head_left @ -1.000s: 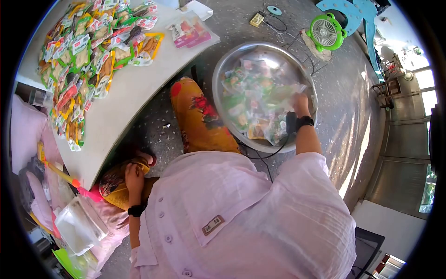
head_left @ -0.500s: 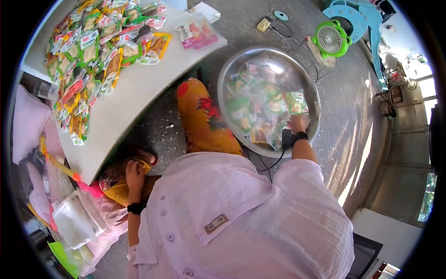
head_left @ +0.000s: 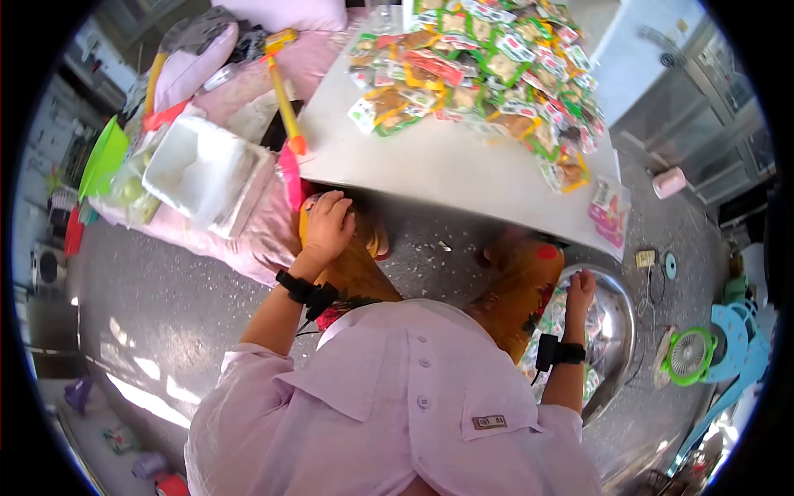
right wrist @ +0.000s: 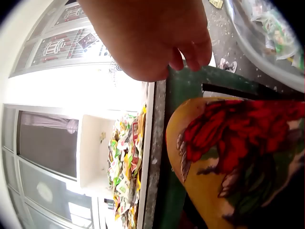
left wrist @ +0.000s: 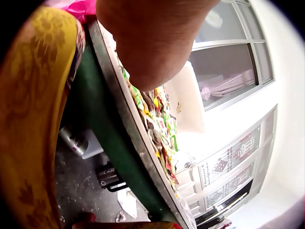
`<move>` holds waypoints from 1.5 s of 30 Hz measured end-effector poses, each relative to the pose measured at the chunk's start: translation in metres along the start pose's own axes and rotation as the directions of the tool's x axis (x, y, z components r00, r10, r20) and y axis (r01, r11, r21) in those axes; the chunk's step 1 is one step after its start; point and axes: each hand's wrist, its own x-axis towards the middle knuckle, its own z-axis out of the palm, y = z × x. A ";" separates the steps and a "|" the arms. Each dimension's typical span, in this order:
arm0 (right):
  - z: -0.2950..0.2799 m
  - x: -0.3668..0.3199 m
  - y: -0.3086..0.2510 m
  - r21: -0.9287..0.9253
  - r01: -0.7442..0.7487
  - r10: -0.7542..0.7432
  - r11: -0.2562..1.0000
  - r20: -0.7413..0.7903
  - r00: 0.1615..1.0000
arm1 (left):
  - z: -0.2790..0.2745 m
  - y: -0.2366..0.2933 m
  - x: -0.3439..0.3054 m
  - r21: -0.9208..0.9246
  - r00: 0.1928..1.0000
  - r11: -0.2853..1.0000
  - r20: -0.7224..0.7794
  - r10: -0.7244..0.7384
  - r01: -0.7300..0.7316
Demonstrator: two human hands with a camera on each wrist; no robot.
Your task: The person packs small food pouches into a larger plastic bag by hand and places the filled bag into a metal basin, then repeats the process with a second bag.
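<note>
My left hand (head_left: 331, 225) rests on the yellow patterned trouser knee (head_left: 313, 240), close to the table's front edge. It holds nothing. Raised over the metal basin (head_left: 622, 307), my right hand (head_left: 581, 293) has its fingers loosely bent. In the right wrist view, nothing shows in the right hand's fingers (right wrist: 192, 59). Clear plastic packets (head_left: 592, 331) with green and white prints lie in the basin, partly hidden by the right arm. Many colourful food packets (head_left: 504, 66) are heaped on the white table (head_left: 389, 157).
A flat pink and clear packet (head_left: 609, 211) lies at the table's right corner. Left of the table stand a white foam box (head_left: 198, 165) and a yellow stick (head_left: 285, 107) on pink cloth. A green fan (head_left: 689, 354) and cables are on the floor right of the basin.
The head view has swung left, bringing the table to the middle and the basin to the right. My right hand has come up from the basin's packets; the left stays on the knee.
</note>
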 end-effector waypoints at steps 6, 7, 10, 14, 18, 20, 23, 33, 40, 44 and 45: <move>0.052 -0.009 -0.040 -0.234 0.279 -0.252 0.931 0.139 0.958 | -0.046 -0.065 0.008 0.211 0.960 0.957 -0.238 -0.146 0.197; 0.057 -0.009 -0.040 -0.251 0.315 -0.284 0.915 0.152 0.947 | -0.056 -0.075 0.010 0.264 0.952 0.942 -0.274 -0.132 0.207; 0.059 -0.015 -0.050 -0.316 0.379 -0.337 0.870 0.180 0.924 | -0.089 -0.106 0.014 0.386 0.925 0.881 -0.357 -0.129 0.272; 0.058 -0.019 -0.049 -0.377 0.457 -0.415 0.806 0.190 0.890 | -0.113 -0.150 0.010 0.449 0.829 0.697 -0.292 -0.476 0.559; 0.060 -0.020 -0.050 -0.367 0.483 -0.451 0.795 0.174 0.875 | -0.114 -0.181 0.001 0.362 0.700 0.648 -0.018 -0.714 0.670; 0.058 -0.019 -0.046 -0.368 0.497 -0.466 0.786 0.176 0.867 | -0.112 -0.188 -0.001 0.376 0.709 0.651 -0.022 -0.705 0.659; 0.057 -0.018 -0.044 -0.341 0.483 -0.452 0.806 0.171 0.875 | -0.114 -0.184 0.001 0.296 0.730 0.677 -0.128 -0.671 0.674; 0.080 -0.013 -0.130 0.050 0.303 -0.306 0.952 0.238 0.922 | -0.078 -0.063 0.057 -0.170 0.851 0.839 -0.005 -0.525 0.517; 0.168 -0.029 -0.207 0.267 0.333 -0.423 0.904 0.445 0.789 | 0.014 0.031 0.079 -0.355 0.924 0.854 0.170 -0.341 0.381; 0.236 -0.039 -0.204 0.306 0.098 -0.263 0.947 0.561 0.785 | 0.048 0.059 0.081 -0.401 0.926 0.840 0.247 -0.285 0.365; 0.252 -0.038 -0.201 0.301 0.062 -0.235 0.952 0.584 0.777 | 0.054 0.064 0.080 -0.421 0.927 0.831 0.247 -0.282 0.365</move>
